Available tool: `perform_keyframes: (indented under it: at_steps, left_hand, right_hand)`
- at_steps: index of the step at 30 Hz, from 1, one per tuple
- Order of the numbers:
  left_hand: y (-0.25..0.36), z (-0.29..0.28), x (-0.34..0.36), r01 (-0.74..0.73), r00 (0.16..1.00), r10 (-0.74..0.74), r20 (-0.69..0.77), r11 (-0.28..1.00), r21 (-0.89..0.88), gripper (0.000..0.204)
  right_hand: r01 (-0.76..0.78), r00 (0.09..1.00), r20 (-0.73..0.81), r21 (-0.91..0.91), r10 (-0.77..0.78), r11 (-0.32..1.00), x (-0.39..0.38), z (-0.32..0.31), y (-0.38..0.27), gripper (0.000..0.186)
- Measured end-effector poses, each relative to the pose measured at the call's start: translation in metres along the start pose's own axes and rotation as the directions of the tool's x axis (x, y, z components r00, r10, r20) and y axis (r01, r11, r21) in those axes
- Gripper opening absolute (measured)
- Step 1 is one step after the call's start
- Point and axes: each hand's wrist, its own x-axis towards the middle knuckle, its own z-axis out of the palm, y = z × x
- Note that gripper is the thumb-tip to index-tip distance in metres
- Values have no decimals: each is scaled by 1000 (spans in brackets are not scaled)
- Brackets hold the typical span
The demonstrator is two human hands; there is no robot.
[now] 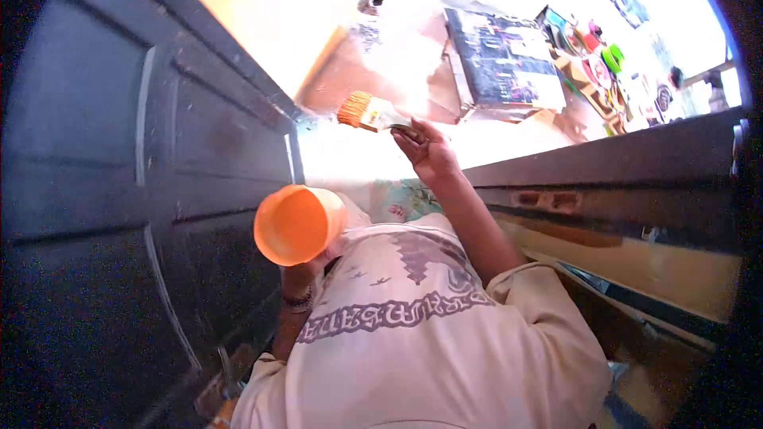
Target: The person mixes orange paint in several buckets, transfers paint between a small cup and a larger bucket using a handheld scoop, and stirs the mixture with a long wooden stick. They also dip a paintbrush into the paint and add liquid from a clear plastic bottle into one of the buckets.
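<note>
An orange plastic cup (280,226) is held up at the left, its wide mouth facing the view. Behind it my left hand (326,256) is closed around the cup, with most of the fingers hidden. A flat paintbrush (381,116) with orange-brown bristles points to the left in front of me. My right hand (430,152) grips its handle between thumb and fingers. Cup and brush are apart from each other. Too little of the cup's inside shows to tell what is in it.
A dark panelled door (214,119) stands close on my left. To the right runs a dark wooden edge (604,155). Beyond the brush lie a large dark printed box (501,63) and a cluster of small coloured items, among them a green ring (613,58). Strong glare washes out the far area.
</note>
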Motion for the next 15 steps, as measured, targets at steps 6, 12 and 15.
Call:
perform_keyframes:
  at_steps: [6,12,15]
  left_hand:
    - [-25,0,95,-176,960,150,237,980,96,75]
    - [-22,26,239,-220,799,165,579,975,26,71]
    - [-8,51,318,-244,674,219,706,967,-68,76]
  right_hand:
    - [137,980,-162,137,-114,981,18,-29,-22,19]
    - [418,848,-446,230,-287,879,46,-43,-68,18]
    - [549,759,-554,261,-343,794,59,-35,-93,18]
